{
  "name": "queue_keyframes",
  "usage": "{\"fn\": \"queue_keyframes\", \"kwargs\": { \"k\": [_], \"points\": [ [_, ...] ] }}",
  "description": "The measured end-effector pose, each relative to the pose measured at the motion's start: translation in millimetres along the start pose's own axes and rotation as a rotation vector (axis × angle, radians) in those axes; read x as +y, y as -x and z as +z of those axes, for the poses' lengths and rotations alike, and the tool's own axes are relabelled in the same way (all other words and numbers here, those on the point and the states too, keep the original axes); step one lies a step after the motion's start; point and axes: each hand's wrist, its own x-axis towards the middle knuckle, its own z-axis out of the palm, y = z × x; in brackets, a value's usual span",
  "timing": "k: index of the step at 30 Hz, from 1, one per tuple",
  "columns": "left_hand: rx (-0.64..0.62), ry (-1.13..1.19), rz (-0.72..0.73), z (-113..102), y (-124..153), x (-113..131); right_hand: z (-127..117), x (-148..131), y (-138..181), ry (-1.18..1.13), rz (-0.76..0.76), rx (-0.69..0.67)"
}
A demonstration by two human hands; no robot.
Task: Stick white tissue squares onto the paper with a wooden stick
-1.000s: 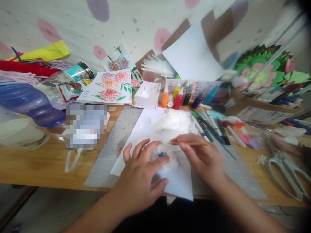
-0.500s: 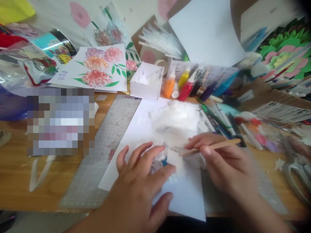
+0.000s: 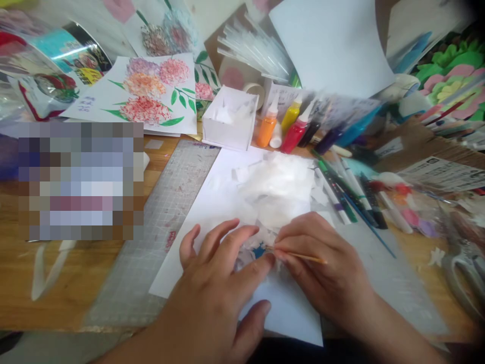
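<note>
My left hand rests palm down over a white paper sheet, its fingers spread and holding nothing. Between its fingertips and my other hand lies a small blue patch among white scraps. My right hand pinches a thin wooden stick, whose tip is at the blue patch's right side, close to my left index finger. Whether the tip touches it I cannot tell. Just beyond both hands, fluffy white cotton sits on the sheet. My right fingers hide part of the scraps.
A grey cutting mat lies under the sheet. Behind stand a white box and paint bottles, including an orange bottle. Several pens and brushes lie right of the cotton, with scissors at the far right. Flower pictures stand at back left.
My right hand has moved left, bringing the stick's tip to the blue patch and turning the stick. The white square near the tip no longer shows. My left hand stays put.
</note>
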Motion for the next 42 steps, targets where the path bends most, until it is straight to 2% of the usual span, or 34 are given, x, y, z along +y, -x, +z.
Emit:
{"fn": "queue_keyframes", "kwargs": {
  "k": [4,8,10,13,16,22,25,28,32,34,36,39,42],
  "points": [
    [0.002,0.004,-0.046,-2.9,1.2,1.1,-2.7,3.8,5.3,-0.125,0.048,0.041],
    [0.031,-0.022,-0.101,-2.0,1.9,3.5,-13.1,14.5,21.5,-0.282,0.163,0.381],
    [0.036,-0.045,-0.105,-0.2,1.0,3.8,-20.5,19.4,32.2,-0.254,0.217,0.470],
    [0.030,-0.085,-0.109,1.6,-1.1,4.0,-32.1,21.6,46.9,-0.130,0.258,0.363],
    [0.004,-0.114,-0.098,1.3,-1.9,5.2,-40.1,18.2,55.2,-0.102,0.240,0.241],
    [-0.019,-0.132,-0.075,0.0,-1.1,6.6,-40.1,18.6,57.2,0.065,0.171,0.119],
    [-0.003,-0.124,-0.069,0.9,-2.4,6.5,-38.1,22.9,58.8,0.151,0.219,0.129],
    [-0.003,-0.110,-0.059,1.3,-3.2,7.0,-37.3,21.8,57.8,0.130,0.258,0.181],
    [-0.017,-0.091,-0.057,-0.3,-1.2,7.9,-31.4,7.9,42.2,-0.107,0.285,0.383],
    [-0.026,-0.081,-0.057,-1.4,0.5,8.2,-24.5,-0.9,28.3,-0.209,0.243,0.413],
    [-0.033,-0.071,-0.057,-2.3,1.9,8.3,-16.4,-7.6,13.6,-0.211,0.179,0.312],
    [-0.034,-0.048,-0.051,-2.4,2.8,8.6,-7.3,-11.6,-2.0,-0.121,0.118,0.087],
    [-0.028,-0.001,-0.068,-1.0,2.5,7.9,-6.0,-10.6,-5.9,-0.129,0.138,0.020]
  ]
}}
